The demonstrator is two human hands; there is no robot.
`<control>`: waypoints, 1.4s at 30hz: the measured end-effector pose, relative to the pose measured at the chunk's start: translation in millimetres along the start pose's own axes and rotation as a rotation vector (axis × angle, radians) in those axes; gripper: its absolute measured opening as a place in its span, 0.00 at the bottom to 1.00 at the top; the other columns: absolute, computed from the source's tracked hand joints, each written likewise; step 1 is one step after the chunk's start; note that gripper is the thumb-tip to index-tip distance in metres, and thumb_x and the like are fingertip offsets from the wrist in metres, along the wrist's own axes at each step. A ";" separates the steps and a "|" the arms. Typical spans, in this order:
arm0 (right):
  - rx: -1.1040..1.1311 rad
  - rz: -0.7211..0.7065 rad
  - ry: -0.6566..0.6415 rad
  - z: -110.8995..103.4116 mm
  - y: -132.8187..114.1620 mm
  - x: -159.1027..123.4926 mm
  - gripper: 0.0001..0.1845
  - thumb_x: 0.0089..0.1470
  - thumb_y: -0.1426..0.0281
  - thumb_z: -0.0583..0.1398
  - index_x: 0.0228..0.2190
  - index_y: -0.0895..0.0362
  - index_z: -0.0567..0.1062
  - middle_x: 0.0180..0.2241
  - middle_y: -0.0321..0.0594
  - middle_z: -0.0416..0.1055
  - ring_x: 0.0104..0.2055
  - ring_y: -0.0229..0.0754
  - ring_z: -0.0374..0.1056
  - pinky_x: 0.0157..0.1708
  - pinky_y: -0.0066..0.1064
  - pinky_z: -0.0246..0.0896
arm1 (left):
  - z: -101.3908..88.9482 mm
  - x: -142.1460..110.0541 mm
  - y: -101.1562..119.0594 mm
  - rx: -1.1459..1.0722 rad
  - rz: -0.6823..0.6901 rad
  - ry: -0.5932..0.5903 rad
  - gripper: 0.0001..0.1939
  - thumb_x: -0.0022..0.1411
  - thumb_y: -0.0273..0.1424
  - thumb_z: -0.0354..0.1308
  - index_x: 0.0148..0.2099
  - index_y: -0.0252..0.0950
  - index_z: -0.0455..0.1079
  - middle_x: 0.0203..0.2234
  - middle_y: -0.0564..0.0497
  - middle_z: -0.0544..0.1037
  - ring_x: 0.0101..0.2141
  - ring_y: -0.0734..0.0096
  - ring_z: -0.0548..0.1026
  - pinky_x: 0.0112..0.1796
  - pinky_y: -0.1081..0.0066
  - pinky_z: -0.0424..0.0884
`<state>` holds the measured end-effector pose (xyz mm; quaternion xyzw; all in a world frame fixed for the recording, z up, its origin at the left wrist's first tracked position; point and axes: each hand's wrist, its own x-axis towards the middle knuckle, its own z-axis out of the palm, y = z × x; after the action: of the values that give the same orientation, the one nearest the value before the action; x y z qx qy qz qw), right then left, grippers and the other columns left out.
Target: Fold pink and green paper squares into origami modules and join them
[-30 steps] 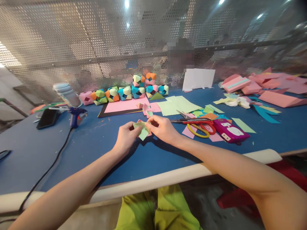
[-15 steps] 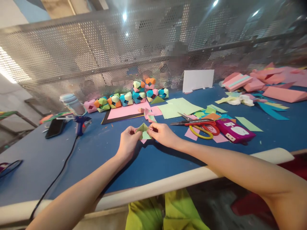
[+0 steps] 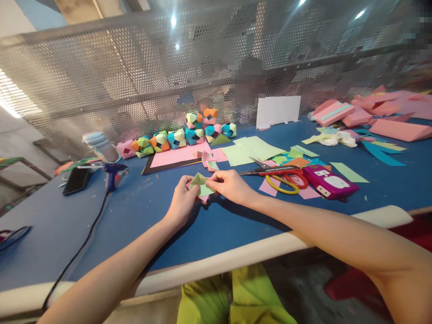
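Observation:
Between both hands is a small folded paper piece (image 3: 204, 189), light green inside with pink showing at its lower edge. My left hand (image 3: 182, 196) pinches its left side, and my right hand (image 3: 229, 186) grips the right side between thumb and fingers. The piece is held just above the blue table. Just beyond it lie pink and green folded paper pieces (image 3: 209, 161). Behind these, several multicoloured folded paper balls (image 3: 195, 135) stand in a row, some stacked on top. My fingertips partly hide the edges of the held piece.
Scissors (image 3: 281, 183) with red and yellow handles lie at right beside a purple power adapter (image 3: 330, 182). Green sheets (image 3: 253, 150) and paper scraps spread behind. At left stand a glue gun (image 3: 113, 175) with its cord, a phone (image 3: 77, 180) and a bottle (image 3: 101, 146). Pink paper (image 3: 401, 128) piles far right.
Both hands keep hold of the folded paper piece, which has tilted slightly. My right fingers have shifted a little on its edge. The view has moved slightly.

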<state>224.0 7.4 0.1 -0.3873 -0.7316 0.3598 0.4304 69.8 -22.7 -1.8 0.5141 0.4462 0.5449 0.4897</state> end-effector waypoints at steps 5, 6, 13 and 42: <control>-0.019 -0.065 -0.030 -1.0 -2.0 -0.4 0.15 0.55 0.64 0.56 0.24 0.60 0.74 0.19 0.35 0.67 0.25 0.36 0.64 0.29 0.28 0.57 | -0.3 -0.7 1.7 -0.024 -0.001 -0.062 0.09 0.51 0.25 0.53 0.38 0.33 0.65 0.21 0.54 0.73 0.20 0.73 0.72 0.20 0.73 0.70; -0.032 -0.085 -0.018 -1.0 -1.7 -0.4 0.16 0.56 0.64 0.55 0.23 0.60 0.74 0.19 0.35 0.67 0.26 0.36 0.64 0.30 0.28 0.57 | 0.1 -1.1 2.7 -0.025 -0.008 -0.067 0.09 0.50 0.25 0.53 0.38 0.33 0.65 0.21 0.54 0.73 0.20 0.73 0.72 0.21 0.73 0.70; -0.095 -0.126 0.035 -1.7 -0.6 -0.9 0.16 0.56 0.65 0.55 0.24 0.61 0.75 0.21 0.35 0.66 0.24 0.34 0.60 0.27 0.27 0.54 | 2.5 -4.3 8.2 0.021 -0.031 -0.068 0.09 0.48 0.24 0.53 0.36 0.32 0.67 0.21 0.55 0.71 0.20 0.74 0.70 0.22 0.72 0.71; -0.095 0.050 -0.065 0.3 -10.3 -1.9 0.19 0.53 0.65 0.57 0.15 0.57 0.63 0.14 0.31 0.61 0.18 0.32 0.56 0.22 0.27 0.49 | 1.3 -7.6 11.5 0.186 0.154 0.133 0.09 0.56 0.32 0.57 0.36 0.33 0.75 0.35 0.47 0.80 0.34 0.69 0.74 0.35 0.72 0.68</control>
<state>221.7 1.1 8.2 -0.4136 -0.7517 0.3476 0.3782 70.2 -31.7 8.8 0.5527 0.4853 0.5700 0.3661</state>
